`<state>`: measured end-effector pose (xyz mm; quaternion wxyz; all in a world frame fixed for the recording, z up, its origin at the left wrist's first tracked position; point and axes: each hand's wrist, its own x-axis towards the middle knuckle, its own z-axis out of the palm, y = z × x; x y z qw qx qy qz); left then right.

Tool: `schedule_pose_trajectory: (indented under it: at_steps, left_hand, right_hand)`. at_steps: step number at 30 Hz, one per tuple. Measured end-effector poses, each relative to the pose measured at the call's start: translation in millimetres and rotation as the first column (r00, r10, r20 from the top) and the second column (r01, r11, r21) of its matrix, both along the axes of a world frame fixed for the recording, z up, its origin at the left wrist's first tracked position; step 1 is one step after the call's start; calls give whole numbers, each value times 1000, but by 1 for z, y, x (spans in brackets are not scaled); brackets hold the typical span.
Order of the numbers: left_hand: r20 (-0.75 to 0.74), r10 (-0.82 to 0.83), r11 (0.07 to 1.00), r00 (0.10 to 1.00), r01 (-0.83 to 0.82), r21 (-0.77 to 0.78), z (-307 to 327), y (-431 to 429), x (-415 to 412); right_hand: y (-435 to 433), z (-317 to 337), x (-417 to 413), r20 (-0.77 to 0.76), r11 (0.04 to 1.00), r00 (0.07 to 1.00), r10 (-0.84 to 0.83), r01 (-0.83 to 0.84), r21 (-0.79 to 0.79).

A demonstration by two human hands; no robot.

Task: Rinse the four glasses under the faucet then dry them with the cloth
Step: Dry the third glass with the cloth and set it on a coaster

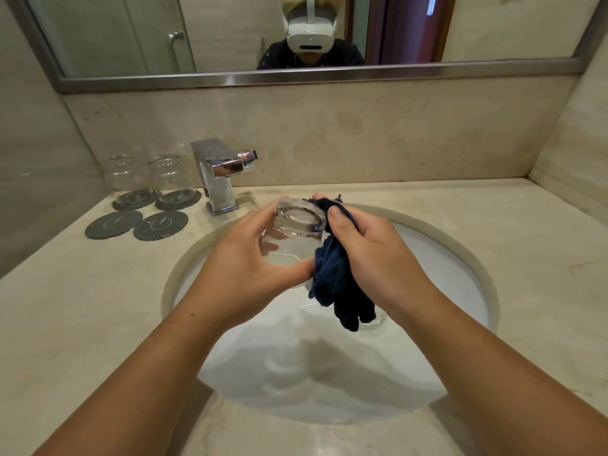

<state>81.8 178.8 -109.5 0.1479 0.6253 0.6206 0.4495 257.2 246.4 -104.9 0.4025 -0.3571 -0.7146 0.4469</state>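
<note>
Over the white sink [329, 383], the left hand [250, 268] curls round a tilted clear glass [296, 232]. At its 3 o'clock the right hand [378, 255] pinches a dark blue cloth [332, 274] against the glass, its tail hanging toward the basin. At 10 o'clock on the tabletop [82, 307] lie two bare coasters [114, 224]. Beyond them two upright glasses [130, 179] stand on coasters, beside the chrome faucet [218, 176].

Cloth [335, 274] navy; coasters [113, 224] grey; countertop [493, 245] beige marble.
</note>
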Motion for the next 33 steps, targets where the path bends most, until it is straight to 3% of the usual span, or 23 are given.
schedule_pose_trajectory:
  at_steps: [5,12,15,21,24,27,30,33]
  left_hand:
    - [-213,42,999,976,-38,24,-9,2,-5]
    - [-207,90,996,974,-85,35,-16,7,-12]
    - [-210,105,994,972,-97,46,-16,8,-10]
    - [-259,142,988,955,-120,97,-13,6,-5]
    - [-161,102,992,982,-89,87,-9,4,-2]
    - [57,44,999,997,-46,24,-4,0,2]
    - [264,16,1000,965,-11,-23,0,0,4]
    - [374,49,998,926,-35,-42,2,1,3]
  right_hand:
    - [-8,0,-3,110,980,992,57,-76,183]
    - [-11,-3,-8,193,933,977,91,-151,328]
    - [-7,-4,-6,165,940,982,91,-139,311]
    - [0,1,-2,66,991,994,91,-97,93]
    - [4,-1,-3,-73,988,994,76,-85,-130]
    - [7,-2,-2,-215,944,975,57,-123,-307]
    - [7,-4,-3,-277,910,960,43,-152,-385]
    - [6,-6,-5,-307,887,948,84,-211,-411]
